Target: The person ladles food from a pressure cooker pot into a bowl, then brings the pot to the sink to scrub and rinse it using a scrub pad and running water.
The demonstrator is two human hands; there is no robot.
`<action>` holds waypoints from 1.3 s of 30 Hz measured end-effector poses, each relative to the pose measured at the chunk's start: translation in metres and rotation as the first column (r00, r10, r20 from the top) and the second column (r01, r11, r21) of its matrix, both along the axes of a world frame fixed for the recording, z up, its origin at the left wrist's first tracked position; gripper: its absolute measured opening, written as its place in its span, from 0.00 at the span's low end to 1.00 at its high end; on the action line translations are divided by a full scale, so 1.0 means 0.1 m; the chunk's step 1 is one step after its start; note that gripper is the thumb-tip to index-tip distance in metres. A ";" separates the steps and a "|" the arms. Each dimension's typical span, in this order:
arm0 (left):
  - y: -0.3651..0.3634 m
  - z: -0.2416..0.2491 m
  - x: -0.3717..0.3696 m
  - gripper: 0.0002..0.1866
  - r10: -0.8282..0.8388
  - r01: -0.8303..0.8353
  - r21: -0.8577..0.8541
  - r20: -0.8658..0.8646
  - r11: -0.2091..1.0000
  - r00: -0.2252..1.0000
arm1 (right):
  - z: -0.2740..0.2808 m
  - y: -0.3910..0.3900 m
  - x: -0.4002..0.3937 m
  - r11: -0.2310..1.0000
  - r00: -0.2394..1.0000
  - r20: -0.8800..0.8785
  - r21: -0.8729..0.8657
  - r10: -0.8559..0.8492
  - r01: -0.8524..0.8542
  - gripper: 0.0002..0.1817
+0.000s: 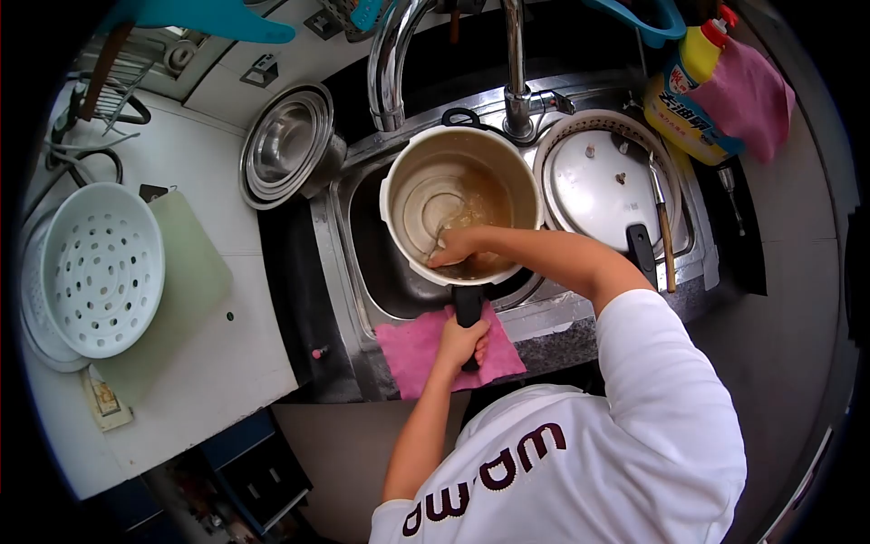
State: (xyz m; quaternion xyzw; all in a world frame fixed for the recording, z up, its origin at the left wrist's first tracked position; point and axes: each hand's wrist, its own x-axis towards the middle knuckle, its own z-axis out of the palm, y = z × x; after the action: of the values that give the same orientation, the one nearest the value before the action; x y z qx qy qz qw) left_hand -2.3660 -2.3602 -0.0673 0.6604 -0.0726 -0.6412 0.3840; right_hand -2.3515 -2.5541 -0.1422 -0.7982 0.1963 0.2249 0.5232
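Pot over sink, white counter alongside.

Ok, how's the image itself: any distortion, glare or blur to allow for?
All in the head view: strong fisheye bending, dark corners; highlights on the faucet and lid; sink basin shadowed; right hand readable, fingertips inside the pot indistinct; no obvious blur on the left hand.

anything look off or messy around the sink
A little: the liquid in the pot looks murky brown, and a wooden-handled utensil lies loose over the edge of the silver lid. No obvious damage shows.
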 end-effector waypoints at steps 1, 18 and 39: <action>0.00 0.00 0.00 0.13 0.010 -0.010 0.003 -0.005 1.000 1.000 | -0.05 0.10 0.12 0.909 0.943 -0.085 0.253 -0.322 0.332 0.43; -0.02 -0.02 -0.02 0.13 0.014 -0.014 0.037 -0.005 0.999 1.000 | 0.17 -0.01 -0.26 0.881 0.987 0.060 0.461 -0.147 0.103 0.29; 0.00 -0.02 0.03 0.13 -0.010 0.010 0.005 -0.033 1.000 0.999 | -0.39 -0.29 -0.35 0.477 0.984 -0.009 -0.874 0.180 -0.095 0.16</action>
State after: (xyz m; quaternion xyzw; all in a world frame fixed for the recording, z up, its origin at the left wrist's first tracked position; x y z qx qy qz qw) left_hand -2.3632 -2.3600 -0.0692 0.6502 -0.0680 -0.6542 0.3803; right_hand -2.3863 -2.5826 -0.1808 -0.9745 0.1962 0.1024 0.0362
